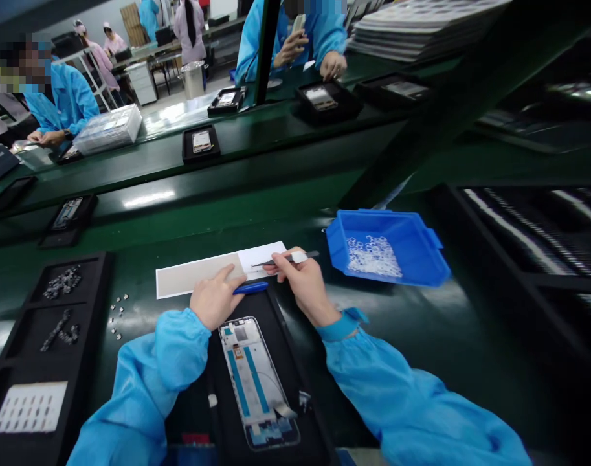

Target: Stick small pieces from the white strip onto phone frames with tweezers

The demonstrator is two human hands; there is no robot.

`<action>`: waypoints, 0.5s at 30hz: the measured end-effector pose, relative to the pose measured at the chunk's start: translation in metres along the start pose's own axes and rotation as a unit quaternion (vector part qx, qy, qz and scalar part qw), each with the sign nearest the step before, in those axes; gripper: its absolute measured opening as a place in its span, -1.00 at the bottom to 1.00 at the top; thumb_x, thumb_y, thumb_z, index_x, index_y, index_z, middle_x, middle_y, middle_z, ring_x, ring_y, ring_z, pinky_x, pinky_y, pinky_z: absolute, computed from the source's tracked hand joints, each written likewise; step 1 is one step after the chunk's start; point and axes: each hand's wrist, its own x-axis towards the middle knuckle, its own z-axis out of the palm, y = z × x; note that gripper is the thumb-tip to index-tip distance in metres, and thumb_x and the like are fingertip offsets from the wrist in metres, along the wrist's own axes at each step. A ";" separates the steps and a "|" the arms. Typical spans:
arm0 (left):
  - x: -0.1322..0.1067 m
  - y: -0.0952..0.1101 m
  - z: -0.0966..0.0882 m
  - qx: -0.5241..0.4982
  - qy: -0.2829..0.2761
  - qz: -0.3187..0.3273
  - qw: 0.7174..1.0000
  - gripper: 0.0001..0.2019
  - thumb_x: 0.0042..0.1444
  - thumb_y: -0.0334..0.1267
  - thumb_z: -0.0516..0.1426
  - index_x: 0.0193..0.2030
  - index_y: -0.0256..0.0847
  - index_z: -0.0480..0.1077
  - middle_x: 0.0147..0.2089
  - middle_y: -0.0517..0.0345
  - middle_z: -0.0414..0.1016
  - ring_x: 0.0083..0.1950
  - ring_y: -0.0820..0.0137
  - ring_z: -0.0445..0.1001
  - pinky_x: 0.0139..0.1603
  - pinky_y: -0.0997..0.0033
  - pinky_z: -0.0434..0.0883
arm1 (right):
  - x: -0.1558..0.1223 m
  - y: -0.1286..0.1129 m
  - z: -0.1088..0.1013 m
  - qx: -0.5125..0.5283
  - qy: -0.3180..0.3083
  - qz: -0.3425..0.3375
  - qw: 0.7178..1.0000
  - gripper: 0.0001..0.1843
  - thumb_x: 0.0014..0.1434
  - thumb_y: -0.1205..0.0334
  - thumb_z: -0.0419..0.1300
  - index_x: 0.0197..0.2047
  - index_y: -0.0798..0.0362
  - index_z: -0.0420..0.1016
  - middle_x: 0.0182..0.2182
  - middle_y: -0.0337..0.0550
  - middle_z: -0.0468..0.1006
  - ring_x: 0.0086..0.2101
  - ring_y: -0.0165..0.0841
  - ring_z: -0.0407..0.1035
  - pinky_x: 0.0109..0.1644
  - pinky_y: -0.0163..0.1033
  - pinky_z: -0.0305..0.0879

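Observation:
My right hand [302,278] is closed around tweezers [267,263], whose tips touch the white end of a long paper strip [178,283]. My left hand [217,298] presses on the strip's beige part with the fingers stretched out. A blue pen-like tool [251,288] lies by the left hand's thumb; whether the hand grips it I cannot tell. Below both hands, an open phone frame [256,382] with two blue strips and a flex cable rests in a black tray [295,362]. What the tweezer tips pinch is too small to make out.
A blue bin [421,259] of small white rings stands at the right. On the left is a black compartment tray [98,291] with small dark parts; several tiny parts [116,317] lie beside it. Beyond runs a green conveyor [149,158] with phone trays, and co-workers [65,97] sit across.

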 end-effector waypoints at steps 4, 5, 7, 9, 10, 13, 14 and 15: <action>-0.019 -0.012 -0.003 -0.163 0.074 -0.038 0.983 -0.74 0.31 -0.22 0.08 0.06 -0.07 0.49 0.08 0.12 0.54 0.04 0.28 0.53 -0.02 0.37 0.44 | -0.041 -0.007 -0.012 0.009 -0.013 0.015 1.000 -0.44 -0.04 -0.35 0.34 -0.45 -0.04 0.28 -0.65 -0.25 0.45 -0.45 -0.17 0.55 -0.44 -0.23 0.35; -0.024 -0.014 -0.004 -0.198 0.060 -0.045 0.977 -0.77 0.31 -0.19 0.07 -0.04 -0.13 0.53 -0.10 0.12 0.59 -0.07 0.30 0.55 -0.10 0.40 0.42 | -0.052 -0.008 -0.013 0.001 -0.030 0.021 0.999 -0.46 -0.01 -0.32 0.34 -0.46 -0.02 0.30 -0.64 -0.25 0.46 -0.46 -0.19 0.54 -0.42 -0.23 0.36; -0.033 -0.015 -0.005 -0.245 -0.006 -0.055 0.968 -0.73 0.30 -0.11 0.07 -0.23 -0.19 0.54 -0.37 0.18 0.55 -0.30 0.34 0.52 -0.26 0.42 0.35 | -0.071 -0.010 -0.011 -0.025 -0.071 0.025 0.997 -0.50 0.07 -0.26 0.32 -0.46 0.00 0.35 -0.58 -0.22 0.48 -0.47 -0.22 0.52 -0.39 -0.23 0.37; -0.038 -0.013 -0.006 -0.262 -0.063 -0.061 0.961 -0.71 0.28 -0.10 0.07 -0.31 -0.20 0.52 -0.45 0.20 0.51 -0.39 0.36 0.45 -0.34 0.43 0.27 | -0.082 -0.010 -0.007 -0.064 -0.101 0.007 0.993 -0.55 0.15 -0.21 0.27 -0.47 0.01 0.40 -0.53 -0.18 0.50 -0.47 -0.25 0.49 -0.36 -0.21 0.37; -0.038 -0.011 -0.006 -0.263 -0.077 -0.062 0.960 -0.72 0.28 -0.11 0.07 -0.31 -0.19 0.52 -0.45 0.21 0.51 -0.39 0.36 0.44 -0.34 0.43 0.25 | -0.085 -0.010 -0.005 -0.084 -0.108 -0.006 0.991 -0.57 0.17 -0.17 0.25 -0.47 0.01 0.41 -0.52 -0.17 0.51 -0.46 -0.25 0.48 -0.34 -0.19 0.37; -0.035 -0.008 -0.006 -0.254 -0.103 -0.067 0.959 -0.74 0.27 -0.13 0.07 -0.27 -0.18 0.53 -0.41 0.18 0.53 -0.37 0.35 0.44 -0.32 0.42 0.22 | -0.084 -0.008 0.000 -0.125 -0.109 -0.030 0.986 -0.64 0.21 -0.09 0.22 -0.45 0.00 0.42 -0.50 -0.18 0.50 -0.43 -0.25 0.47 -0.31 -0.19 0.36; -0.033 -0.008 -0.007 -0.249 -0.111 -0.065 0.960 -0.74 0.27 -0.13 0.07 -0.26 -0.18 0.53 -0.39 0.17 0.53 -0.37 0.35 0.44 -0.32 0.42 0.21 | -0.083 -0.008 0.000 -0.131 -0.107 -0.031 0.985 -0.66 0.21 -0.07 0.22 -0.45 0.00 0.41 -0.50 -0.19 0.50 -0.43 -0.25 0.47 -0.32 -0.19 0.35; -0.031 -0.007 -0.007 -0.244 -0.119 -0.063 0.960 -0.74 0.26 -0.12 0.07 -0.26 -0.18 0.53 -0.39 0.17 0.53 -0.37 0.35 0.43 -0.33 0.42 0.20 | -0.082 -0.007 0.000 -0.137 -0.104 -0.032 0.985 -0.67 0.21 -0.06 0.22 -0.44 0.00 0.40 -0.50 -0.19 0.50 -0.44 -0.25 0.47 -0.34 -0.20 0.35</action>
